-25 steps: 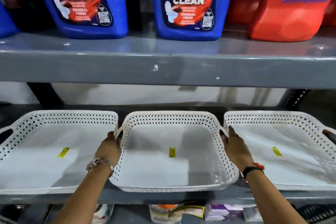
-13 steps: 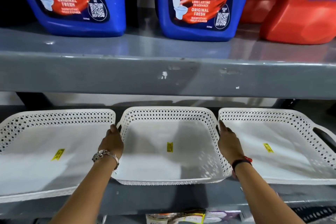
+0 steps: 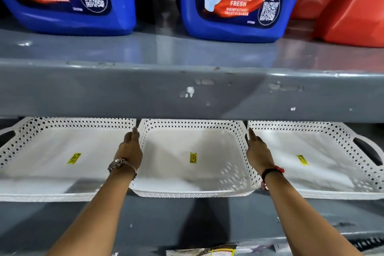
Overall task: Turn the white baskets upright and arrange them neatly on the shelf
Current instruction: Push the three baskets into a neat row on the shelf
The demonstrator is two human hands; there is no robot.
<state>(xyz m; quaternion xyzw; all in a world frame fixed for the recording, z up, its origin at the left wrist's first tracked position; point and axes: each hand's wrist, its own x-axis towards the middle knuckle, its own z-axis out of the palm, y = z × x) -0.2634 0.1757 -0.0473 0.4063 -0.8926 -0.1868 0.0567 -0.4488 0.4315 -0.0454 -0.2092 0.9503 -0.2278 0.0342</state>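
Three white perforated baskets stand upright side by side on the grey shelf [image 3: 207, 218]. The middle basket [image 3: 193, 193] sits between my hands. My left hand [image 3: 129, 147] grips its left side handle, in the gap beside the left basket [image 3: 41, 195]. My right hand [image 3: 258, 149] grips its right side handle, next to the right basket [image 3: 332, 194]. Each basket has a small yellow sticker on its floor. The fingers of both hands are hidden behind the basket walls.
The upper shelf's thick grey front edge [image 3: 187, 93] hangs low over the baskets' back walls. On it stand two blue toilet cleaner jugs [image 3: 232, 6] and red jugs [image 3: 353, 10]. Packaged goods [image 3: 203, 251] lie on the level below.
The middle basket has slid farther back under the upper shelf with both hands on it, and my view has moved closer and lower.
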